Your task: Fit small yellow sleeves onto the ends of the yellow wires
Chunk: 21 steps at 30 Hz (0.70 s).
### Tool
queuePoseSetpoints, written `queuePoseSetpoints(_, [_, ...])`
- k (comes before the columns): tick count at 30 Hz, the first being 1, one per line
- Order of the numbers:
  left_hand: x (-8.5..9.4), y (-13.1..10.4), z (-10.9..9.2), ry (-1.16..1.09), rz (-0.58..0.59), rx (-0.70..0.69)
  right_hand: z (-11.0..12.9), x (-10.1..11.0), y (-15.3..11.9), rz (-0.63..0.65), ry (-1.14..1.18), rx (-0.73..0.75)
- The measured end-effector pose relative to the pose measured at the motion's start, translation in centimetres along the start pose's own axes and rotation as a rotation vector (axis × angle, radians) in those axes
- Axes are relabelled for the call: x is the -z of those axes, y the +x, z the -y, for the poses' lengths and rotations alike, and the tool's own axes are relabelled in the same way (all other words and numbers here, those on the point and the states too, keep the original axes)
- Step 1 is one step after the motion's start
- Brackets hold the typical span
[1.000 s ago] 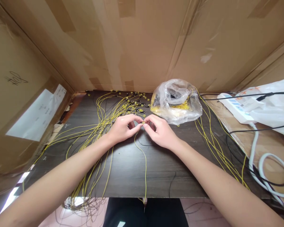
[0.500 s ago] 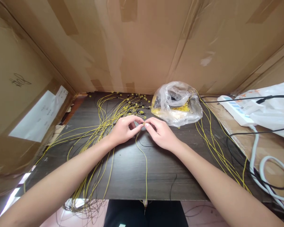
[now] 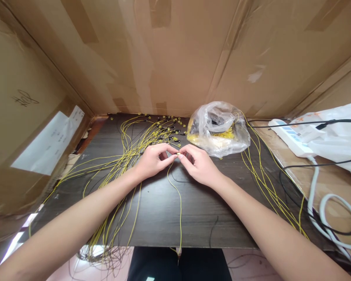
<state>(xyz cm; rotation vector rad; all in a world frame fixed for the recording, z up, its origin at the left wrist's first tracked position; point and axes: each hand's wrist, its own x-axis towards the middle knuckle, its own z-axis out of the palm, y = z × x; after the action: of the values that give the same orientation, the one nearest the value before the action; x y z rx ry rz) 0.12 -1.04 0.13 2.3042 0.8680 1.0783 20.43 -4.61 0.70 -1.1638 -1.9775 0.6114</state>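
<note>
My left hand (image 3: 155,160) is closed in a pinch on the black end of a thin yellow wire (image 3: 180,210), which hangs from my fingertips, crosses the dark tabletop and drops over its front edge. Facing it, my right hand (image 3: 201,166) pinches a small yellow piece (image 3: 178,153) against that end. The fingertips of both hands nearly meet and hide most of the joint. Left of my hands, many yellow wires (image 3: 111,183) lie in a loose bundle, their black ends fanned out behind among small yellow pieces (image 3: 175,139).
A clear plastic bag (image 3: 219,150) holding yellow pieces sits behind my right hand. More yellow wires (image 3: 263,179) run along the right side. A white power strip (image 3: 291,136), its cable and a white plastic bag (image 3: 342,136) lie far right. Cardboard walls (image 3: 175,58) enclose the back and sides.
Both hands stay almost in place. The small yellow piece between the fingertips shows a little more brightly, and the fingers have shifted only slightly.
</note>
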Motion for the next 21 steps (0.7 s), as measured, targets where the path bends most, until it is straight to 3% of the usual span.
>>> queuePoseSetpoints(21, [-0.06,-0.01,-0.13,0.089,-0.022,-0.116,-0.07,-0.08,0.11,0.023,0.027,0.023])
